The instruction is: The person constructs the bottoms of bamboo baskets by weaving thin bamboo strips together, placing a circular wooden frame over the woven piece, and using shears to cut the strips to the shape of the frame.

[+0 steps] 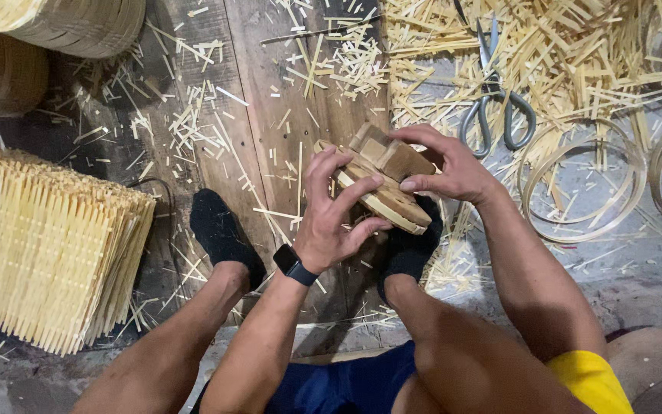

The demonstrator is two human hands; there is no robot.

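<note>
I see my left hand [331,222] and right hand [446,165] gripping a wooden block [388,157], brown and matt, set on a ring of pale bamboo strip [385,203]. Below lies a floor of dark, rough, weathered planks [270,92], littered with dry straw-coloured bamboo splinters [576,54]. The scissors [492,107] are dull grey metal. A stack of woven bamboo mats [47,245] looks pale and fibrous. My socks [220,230] are black matt cloth.

Tan-brown wood block [383,157] w/ pale bamboo ring [383,205], grey scissors [493,103], black socks [220,234], yellow strip stack [47,245].
</note>
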